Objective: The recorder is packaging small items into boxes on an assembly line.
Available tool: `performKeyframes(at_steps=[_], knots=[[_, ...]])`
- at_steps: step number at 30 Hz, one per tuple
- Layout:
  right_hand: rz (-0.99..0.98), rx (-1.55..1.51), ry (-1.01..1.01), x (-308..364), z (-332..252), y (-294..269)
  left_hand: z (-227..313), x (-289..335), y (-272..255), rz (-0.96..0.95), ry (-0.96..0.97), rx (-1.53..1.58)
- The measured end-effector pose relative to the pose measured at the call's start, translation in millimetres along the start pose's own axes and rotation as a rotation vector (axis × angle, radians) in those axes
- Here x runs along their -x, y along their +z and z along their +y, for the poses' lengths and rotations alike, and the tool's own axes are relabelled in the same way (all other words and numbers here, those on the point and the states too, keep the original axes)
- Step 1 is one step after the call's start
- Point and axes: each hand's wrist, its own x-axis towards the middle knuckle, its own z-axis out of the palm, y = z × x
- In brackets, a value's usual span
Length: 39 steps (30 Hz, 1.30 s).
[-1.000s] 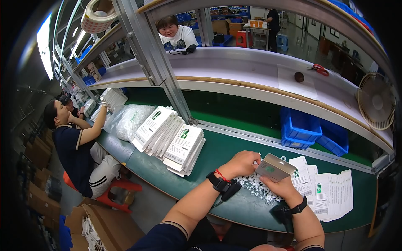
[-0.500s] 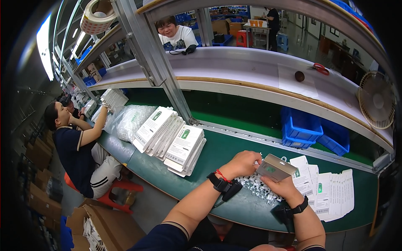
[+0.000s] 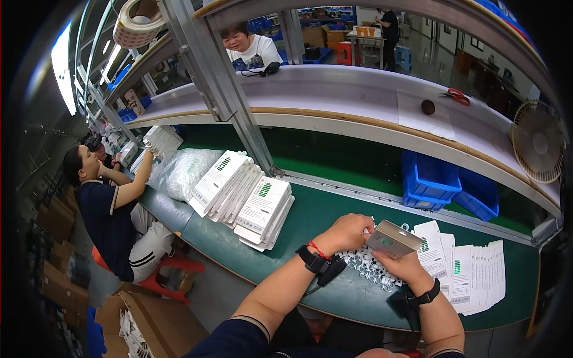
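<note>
My right hand [image 3: 401, 265] grips a small flat carton [image 3: 395, 237], held tilted above the green table. Right beside the carton's left edge, my left hand [image 3: 351, 231] has its fingers pinched together; whatever is between them is too small to make out. Beneath both hands lies a pile of small white plastic ring-shaped pieces [image 3: 371, 269], partly covered by my wrists. Flat white cartons with green print [image 3: 465, 274] are fanned out to the right of my right hand.
Two stacks of white cartons [image 3: 262, 206] and a clear bag of white pieces [image 3: 191, 170] stand left on the table [image 3: 316, 206]. Blue bins [image 3: 431, 182] sit under the shelf [image 3: 346, 89]. Scissors [image 3: 458, 96] and a fan [image 3: 537, 142] are above. A co-worker [image 3: 113, 209] sits at left.
</note>
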Motion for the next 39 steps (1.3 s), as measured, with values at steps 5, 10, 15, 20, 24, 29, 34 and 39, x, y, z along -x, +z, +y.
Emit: performKeyframes(at_steps=[5, 10, 15, 20, 24, 29, 34, 39], knots=[[0.002, 0.010, -0.015, -0.9, -1.6, 0.4, -3.3, -0.2, 1.8, -0.002, -0.010, -0.002], [-0.004, 0.044, -0.039, -2.0, -0.4, 0.4, -3.7, -0.4, 4.4, 0.016, 0.008, 0.007], [0.004, 0.046, -0.046, -1.3, -3.3, -0.2, -3.2, -0.7, 4.5, 0.016, 0.013, -0.024], [0.005, 0.099, -0.126, -5.1, -17.4, -3.1, -2.3, -1.5, 3.8, -0.013, -0.006, -0.046], [0.025, 0.135, -0.199, -7.7, -23.2, -3.1, -1.9, -0.4, 3.5, 0.006, -0.044, -0.039], [0.020, 0.142, -0.191, -9.1, -21.5, -2.6, -2.5, -2.1, 2.6, -0.006, -0.021, -0.051], [0.023, 0.148, -0.206, -10.7, -22.3, -1.4, -13.4, -1.1, 7.4, 0.012, 0.019, -0.086], [0.017, 0.222, -0.179, -3.8, -13.0, -3.8, -8.5, -2.9, 8.2, 0.006, 0.027, -0.061]])
